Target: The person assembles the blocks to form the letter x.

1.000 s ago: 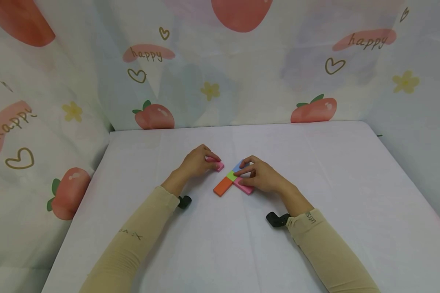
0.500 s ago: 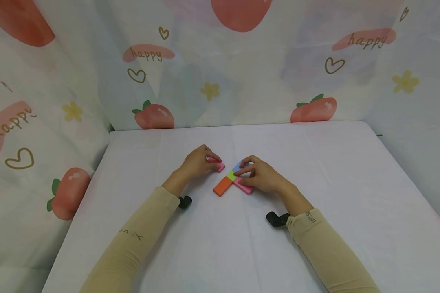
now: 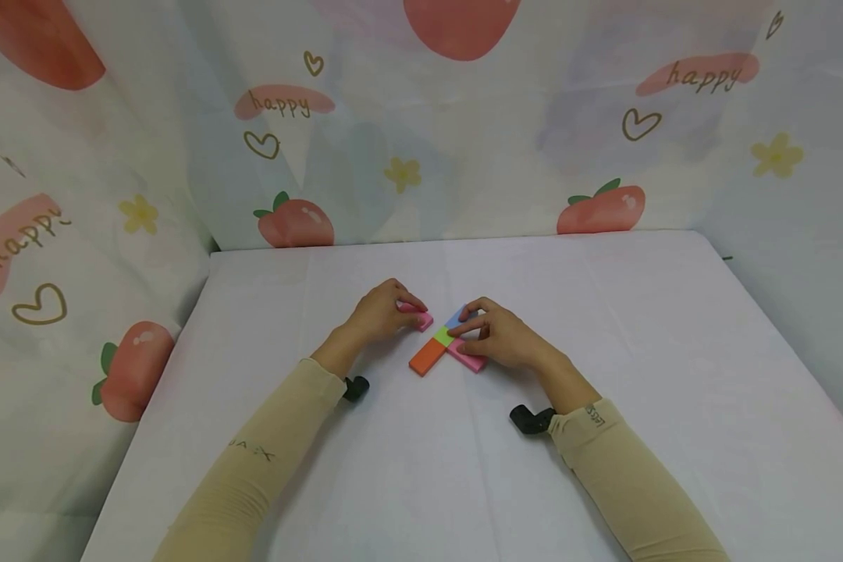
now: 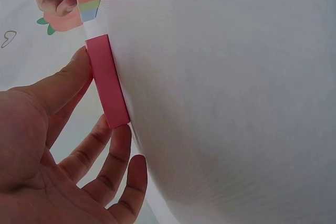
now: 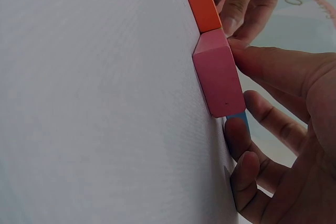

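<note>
A pink block (image 3: 426,321) is pinched between the thumb and fingers of my left hand (image 3: 381,314), low over the white cloth. In the left wrist view this pink block (image 4: 108,82) shows one long side, my fingertips at its near end. To its right lies a slanting row: an orange block (image 3: 427,357), a small green one (image 3: 442,336) and a blue one (image 3: 454,321). A second pink block (image 3: 467,360) branches off beside the green piece. My right hand (image 3: 502,337) holds this one, thumb on its upper edge, other fingertips over the green and blue pieces.
A white cloth covers the table (image 3: 393,468). Behind it hangs a printed curtain (image 3: 492,148) with fruit and hearts, and another curtain stands along the left side. Black wrist cameras (image 3: 531,421) sit under both cuffs.
My left hand has slid slightly to the right with its pink block, closer to the row. My right hand and the blocks under it stay in place.
</note>
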